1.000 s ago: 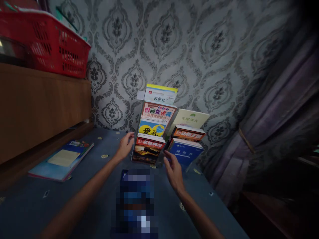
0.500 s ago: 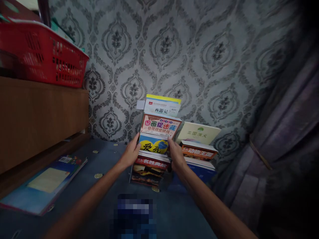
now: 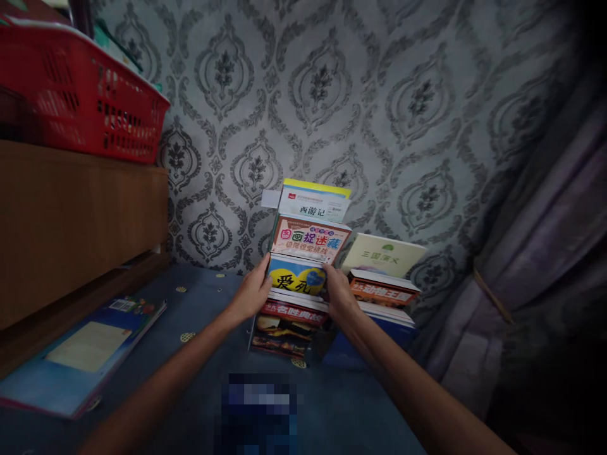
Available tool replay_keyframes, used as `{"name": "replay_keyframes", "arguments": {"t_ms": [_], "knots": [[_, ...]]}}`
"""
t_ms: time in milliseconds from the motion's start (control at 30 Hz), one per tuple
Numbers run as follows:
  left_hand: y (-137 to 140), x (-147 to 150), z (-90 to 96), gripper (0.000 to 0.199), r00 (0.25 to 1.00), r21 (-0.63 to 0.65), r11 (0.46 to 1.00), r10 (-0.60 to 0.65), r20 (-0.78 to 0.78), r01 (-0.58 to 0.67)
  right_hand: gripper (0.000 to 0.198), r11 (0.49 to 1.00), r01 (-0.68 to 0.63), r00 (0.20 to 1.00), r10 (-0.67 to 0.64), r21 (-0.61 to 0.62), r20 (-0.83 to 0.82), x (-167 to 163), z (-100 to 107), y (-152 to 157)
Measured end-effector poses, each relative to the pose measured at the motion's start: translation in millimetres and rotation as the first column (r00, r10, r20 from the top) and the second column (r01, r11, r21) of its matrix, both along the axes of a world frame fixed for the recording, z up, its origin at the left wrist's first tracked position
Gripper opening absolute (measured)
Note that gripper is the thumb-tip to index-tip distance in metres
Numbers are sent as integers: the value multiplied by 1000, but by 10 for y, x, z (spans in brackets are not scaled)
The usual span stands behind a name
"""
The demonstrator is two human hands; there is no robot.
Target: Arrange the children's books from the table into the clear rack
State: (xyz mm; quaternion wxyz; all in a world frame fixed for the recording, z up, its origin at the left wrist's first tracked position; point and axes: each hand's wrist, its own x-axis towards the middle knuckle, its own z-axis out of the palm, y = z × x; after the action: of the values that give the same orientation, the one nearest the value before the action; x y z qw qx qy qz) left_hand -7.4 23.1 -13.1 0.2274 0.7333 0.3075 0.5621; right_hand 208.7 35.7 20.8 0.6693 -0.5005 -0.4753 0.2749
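Note:
A blue-and-yellow book (image 3: 294,277) stands in a stepped row of books, between my two hands. My left hand (image 3: 250,292) grips its left edge, with the thumb in front and the other fingers partly hidden. At the opposite edge, my right hand (image 3: 340,294) holds it with the thumb near the top corner. In front of it is a book with a red-titled dark cover (image 3: 287,328). Behind it rise a pink-brown picture book (image 3: 310,239) and a white book with a yellow top edge (image 3: 313,201).
To the right stands a second row, with a pale green book (image 3: 384,254), an orange-titled book (image 3: 383,291) and a blue book (image 3: 374,332). A flat blue book (image 3: 85,354) lies left. The red basket (image 3: 123,114) sits on a wooden cabinet (image 3: 80,227). A curtain (image 3: 526,253) hangs right.
The view has shifted slightly, so the books and both hands appear a little farther right. Both hands stay on the blue-and-yellow book.

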Motion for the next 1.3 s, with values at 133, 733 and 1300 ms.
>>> {"name": "replay_keyframes", "arguments": {"t_ms": [133, 733, 1300], "knots": [[53, -51, -32, 61, 999, -49, 999, -13, 51, 16, 20, 993, -6, 998, -2, -117, -70, -66, 71, -138], [40, -192, 409, 15, 942, 27, 984, 179, -285, -178, 48, 999, 29, 992, -23, -42, 121, 0, -101, -218], [3, -111, 360, 10, 899, 135, 960, 277, -340, -244, 45, 997, -21, 998, 16, 80, 66, -119, -169, -443]]}}
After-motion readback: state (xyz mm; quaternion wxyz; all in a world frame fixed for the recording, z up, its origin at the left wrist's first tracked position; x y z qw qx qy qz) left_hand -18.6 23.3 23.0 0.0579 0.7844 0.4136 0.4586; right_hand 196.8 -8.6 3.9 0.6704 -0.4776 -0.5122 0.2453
